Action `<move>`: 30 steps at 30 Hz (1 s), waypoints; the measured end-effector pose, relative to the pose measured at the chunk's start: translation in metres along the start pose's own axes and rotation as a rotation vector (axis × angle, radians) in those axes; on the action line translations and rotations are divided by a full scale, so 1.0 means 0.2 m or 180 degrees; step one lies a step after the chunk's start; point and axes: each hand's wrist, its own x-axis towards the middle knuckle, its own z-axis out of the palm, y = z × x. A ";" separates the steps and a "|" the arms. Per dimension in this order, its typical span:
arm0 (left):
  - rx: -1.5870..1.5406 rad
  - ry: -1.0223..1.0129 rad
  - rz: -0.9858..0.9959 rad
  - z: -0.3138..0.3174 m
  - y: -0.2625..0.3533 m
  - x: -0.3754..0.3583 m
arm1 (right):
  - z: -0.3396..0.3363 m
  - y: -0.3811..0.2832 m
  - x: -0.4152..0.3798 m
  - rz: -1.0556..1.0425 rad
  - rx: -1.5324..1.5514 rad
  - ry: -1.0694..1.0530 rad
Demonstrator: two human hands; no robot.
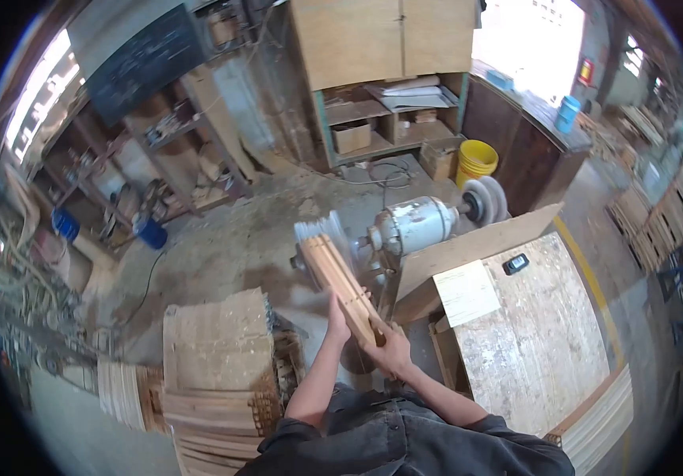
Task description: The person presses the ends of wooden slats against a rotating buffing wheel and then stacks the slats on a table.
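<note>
A bundle of narrow wooden slats is held out in front of my body, its far end against or just over the spinning-looking bristle wheel; contact there is hard to make out. My left hand is closed around the bundle's left side, with its fingers partly hidden beneath. Near the close end, my right hand grips the same slats from the right. Beyond the wood is a worn, pale motor, with the bristle wheel on its left shaft and a rounded buffing wheel on its right.
To the right stands a worktable with a paper sheet, a dark phone-like device and an upright board. Stacked slats lie at lower left beside a cardboard-like panel. A yellow bucket sits behind the motor.
</note>
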 end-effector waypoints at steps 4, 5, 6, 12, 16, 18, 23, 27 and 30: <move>0.0090 0.0036 0.0142 0.16 0.11 0.03 | -0.07 0.02 0.02 -0.0421 0.0348 0.0180; 0.0348 0.0072 0.0455 0.27 0.18 0.01 | -0.08 0.01 0.05 -0.0585 0.0494 0.0186; 0.0361 0.0054 0.0438 0.31 0.24 0.02 | -0.11 -0.02 0.08 -0.0572 0.0500 0.0210; 0.5070 -0.1356 0.2709 0.61 0.85 0.02 | -0.73 -0.45 0.25 -0.1596 0.1016 0.1903; 0.6246 -0.2525 0.3937 0.58 1.03 0.15 | -1.03 -0.58 0.30 -0.1768 0.0005 0.1266; 0.6600 -0.3688 0.3632 0.55 1.09 0.18 | -0.93 -0.54 0.33 -0.0891 0.0141 0.0002; 0.6124 -0.4318 0.3419 0.51 1.12 0.30 | -0.57 -0.44 0.36 -0.0067 -0.0609 -0.0626; 0.6164 -0.4755 0.2805 0.40 1.07 0.37 | -0.46 -0.33 0.48 0.0843 0.0597 -0.1568; 0.6120 -0.5301 0.2920 0.29 0.99 0.43 | -0.26 0.04 0.57 0.1209 0.1767 -0.2766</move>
